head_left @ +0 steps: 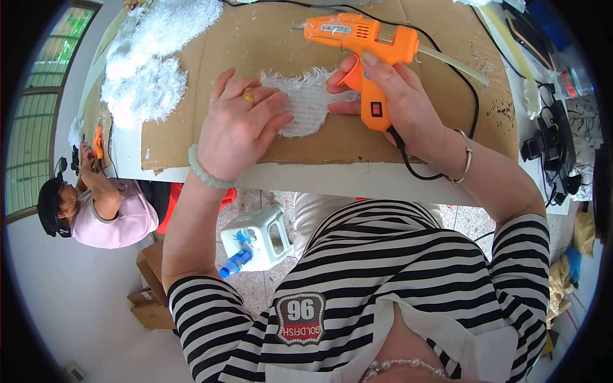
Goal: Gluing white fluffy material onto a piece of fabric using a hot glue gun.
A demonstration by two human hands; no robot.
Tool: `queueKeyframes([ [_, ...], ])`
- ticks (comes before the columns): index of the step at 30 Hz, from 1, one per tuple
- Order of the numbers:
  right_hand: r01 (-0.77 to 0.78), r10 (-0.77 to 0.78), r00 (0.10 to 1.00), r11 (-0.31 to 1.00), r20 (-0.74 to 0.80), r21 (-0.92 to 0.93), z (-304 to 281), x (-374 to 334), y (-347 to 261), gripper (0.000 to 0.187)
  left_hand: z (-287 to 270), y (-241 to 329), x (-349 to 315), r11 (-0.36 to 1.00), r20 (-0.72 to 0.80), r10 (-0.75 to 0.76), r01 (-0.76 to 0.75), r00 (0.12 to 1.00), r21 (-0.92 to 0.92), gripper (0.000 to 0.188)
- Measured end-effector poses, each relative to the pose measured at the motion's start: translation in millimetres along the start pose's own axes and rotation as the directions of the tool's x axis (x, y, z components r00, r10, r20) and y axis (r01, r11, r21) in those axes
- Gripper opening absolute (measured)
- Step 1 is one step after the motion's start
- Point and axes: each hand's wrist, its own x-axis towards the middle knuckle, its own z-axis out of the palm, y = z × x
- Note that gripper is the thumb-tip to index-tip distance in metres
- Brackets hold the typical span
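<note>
Nearest: left hand lies flat, palm down, fingers spread & released, pressing the left part of the white fuzzy fabric piece onto the cardboard sheet on the counter. Fabric sits btwn both hands, long axis approx left-right, its fringed edge on the far side. Right hand is just to the fabric's right, clenched round the grip of the orange glue gun, forefinger at the trigger. Gun's barrel runs left-right above the fabric's far edge, nozzle pointing left, so the tip is beyond the fabric, not on it; glue stick pokes out the back to the right. Further off, far left: pile of white fluffy material
</note>
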Motion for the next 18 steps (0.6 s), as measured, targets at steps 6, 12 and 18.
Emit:
queueKeyframes([
  [6, 0.027, -0.027, 1.0, 0.998, -0.009, 0.054, -1.5, 1.0, -7.5, 0.039, -0.3, 4.4, 3.2, 0.956, -0.124, -0.257, 0.232, 0.959, -0.181, 0.025],
  [12, 0.072, -0.074, 0.995, 0.997, -0.071, -0.026, -5.2, -1.3, -23.1, 0.041, 23.6, 6.4, 30.9, 0.976, -0.101, -0.157, 0.139, 0.982, -0.166, 0.031],
  [18, -0.05, 0.043, 0.983, 0.998, -0.18, -0.034, -6.1, -5.1, -26.4, 0.04, 39.1, 1.7, 42.9, 0.963, 0.005, -0.172, 0.169, 0.985, -0.211, 0.017],
])
